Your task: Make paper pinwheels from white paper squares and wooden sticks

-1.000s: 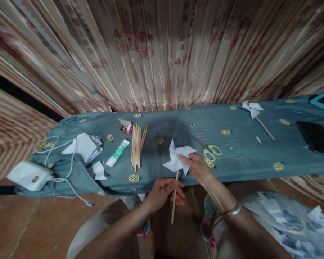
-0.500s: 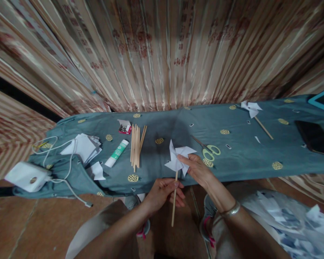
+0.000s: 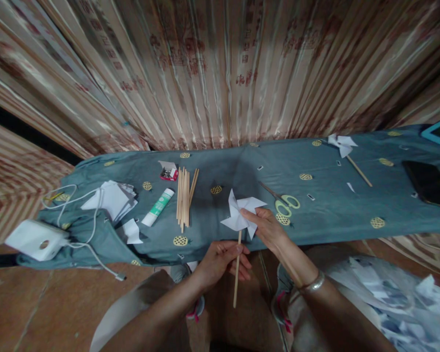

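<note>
- The left hand point(image 3: 220, 261) is closed around the thin wooden stick point(image 3: 236, 274).
- The right hand point(image 3: 266, 227) pinches the white folded paper pinwheel point(image 3: 240, 215) on top of the stick.

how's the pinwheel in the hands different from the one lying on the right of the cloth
The near pinwheel is held up: the left hand grips its stick, the right hand pinches its paper head. The far pinwheel lies untouched on the blue cloth. The near pinwheel's stick runs nearly upright in the picture; the far pinwheel's slants down to the right. Both are white folded paper on a wooden stick.
</note>
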`<state>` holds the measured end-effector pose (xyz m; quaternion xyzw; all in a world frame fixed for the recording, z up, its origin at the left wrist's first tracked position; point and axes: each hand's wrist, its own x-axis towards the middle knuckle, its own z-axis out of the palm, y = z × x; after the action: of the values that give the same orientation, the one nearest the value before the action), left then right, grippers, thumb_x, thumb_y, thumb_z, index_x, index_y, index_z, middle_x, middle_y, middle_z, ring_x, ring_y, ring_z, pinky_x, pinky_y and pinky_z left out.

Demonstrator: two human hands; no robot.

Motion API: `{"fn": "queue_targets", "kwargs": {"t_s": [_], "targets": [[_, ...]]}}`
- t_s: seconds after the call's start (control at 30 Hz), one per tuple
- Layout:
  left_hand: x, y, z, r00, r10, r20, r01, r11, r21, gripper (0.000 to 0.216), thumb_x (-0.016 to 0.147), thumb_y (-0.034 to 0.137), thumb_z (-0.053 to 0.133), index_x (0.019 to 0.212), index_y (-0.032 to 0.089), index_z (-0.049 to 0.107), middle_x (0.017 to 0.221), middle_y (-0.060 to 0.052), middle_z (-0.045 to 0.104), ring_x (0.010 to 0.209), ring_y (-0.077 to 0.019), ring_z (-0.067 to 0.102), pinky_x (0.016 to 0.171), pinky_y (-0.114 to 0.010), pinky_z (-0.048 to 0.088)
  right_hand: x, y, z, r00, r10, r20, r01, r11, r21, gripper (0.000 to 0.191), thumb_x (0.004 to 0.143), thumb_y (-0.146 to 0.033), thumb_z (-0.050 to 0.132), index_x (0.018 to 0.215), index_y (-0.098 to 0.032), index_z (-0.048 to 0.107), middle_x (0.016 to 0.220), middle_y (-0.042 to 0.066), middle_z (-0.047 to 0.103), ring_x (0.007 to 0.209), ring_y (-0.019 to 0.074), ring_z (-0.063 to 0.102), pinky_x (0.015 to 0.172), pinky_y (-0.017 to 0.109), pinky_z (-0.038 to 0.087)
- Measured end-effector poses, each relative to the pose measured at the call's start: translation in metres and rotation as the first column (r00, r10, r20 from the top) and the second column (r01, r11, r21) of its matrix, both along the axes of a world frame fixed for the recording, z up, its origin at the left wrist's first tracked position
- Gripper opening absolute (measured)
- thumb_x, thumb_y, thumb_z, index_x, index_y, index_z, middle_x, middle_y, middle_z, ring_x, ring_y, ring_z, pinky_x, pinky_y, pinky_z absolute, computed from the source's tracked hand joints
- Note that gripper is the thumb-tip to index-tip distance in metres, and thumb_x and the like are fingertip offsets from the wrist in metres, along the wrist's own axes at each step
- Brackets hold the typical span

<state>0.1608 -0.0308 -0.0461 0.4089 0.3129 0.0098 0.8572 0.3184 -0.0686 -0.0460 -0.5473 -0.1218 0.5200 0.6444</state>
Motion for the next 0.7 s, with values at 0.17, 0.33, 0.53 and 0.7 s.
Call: {"fn": "queue_targets", "kwargs": {"t_s": [0.17, 0.33, 0.53, 0.7], "targets": [[0.001, 0.000, -0.002, 1.000, 0.008, -0.003, -0.008, 1.000, -0.006, 0.050, 0.068, 0.057, 0.074, 0.084, 0.010, 0.065, 0.064, -0.004, 0.067, 0.049, -0.0146, 0.064, 0.049, -0.024, 0.050, 0.001, -0.001, -0.003, 1.000, -0.008, 0.003, 0.008, 1.000, 0.003, 0.037, 0.053, -0.047, 0.086, 0.065, -0.015, 0.072, 0.058, 0.000, 0.067, 0.055, 0.0128, 0.055, 0.056, 0.027, 0.041], [0.006, 0.002, 0.005, 0.998, 0.068, -0.019, -0.068, 0.998, 0.002, 0.055, 0.065, 0.057, 0.075, 0.089, 0.009, 0.067, 0.064, -0.004, 0.067, 0.047, -0.0140, 0.063, 0.047, -0.023, 0.048, 0.010, 0.002, 0.002, 0.999, -0.048, 0.018, 0.048, 0.999, 0.021, 0.036, 0.053, -0.046, 0.086, 0.065, -0.016, 0.070, 0.060, 0.001, 0.068, 0.058, 0.0147, 0.058, 0.058, 0.027, 0.045], [0.010, 0.007, 0.008, 0.995, 0.097, -0.016, -0.097, 0.995, 0.033, 0.049, 0.057, 0.048, 0.083, 0.083, 0.011, 0.066, 0.068, -0.004, 0.068, 0.051, -0.0147, 0.065, 0.053, -0.025, 0.050, 0.024, 0.007, 0.012, 0.988, -0.143, 0.052, 0.139, 0.988, 0.067, 0.035, 0.049, -0.044, 0.088, 0.068, -0.020, 0.071, 0.071, 0.000, 0.071, 0.068, 0.0175, 0.063, 0.068, 0.030, 0.049], [0.017, 0.007, 0.008, 0.993, 0.113, -0.020, -0.111, 0.992, 0.056, 0.047, 0.057, 0.048, 0.083, 0.082, 0.011, 0.066, 0.069, -0.004, 0.069, 0.052, -0.0143, 0.065, 0.053, -0.024, 0.049, 0.026, 0.009, 0.009, 0.986, -0.145, 0.083, 0.141, 0.988, 0.062, 0.034, 0.051, -0.045, 0.087, 0.069, -0.019, 0.072, 0.070, 0.001, 0.072, 0.066, 0.0179, 0.062, 0.065, 0.031, 0.049]]}}
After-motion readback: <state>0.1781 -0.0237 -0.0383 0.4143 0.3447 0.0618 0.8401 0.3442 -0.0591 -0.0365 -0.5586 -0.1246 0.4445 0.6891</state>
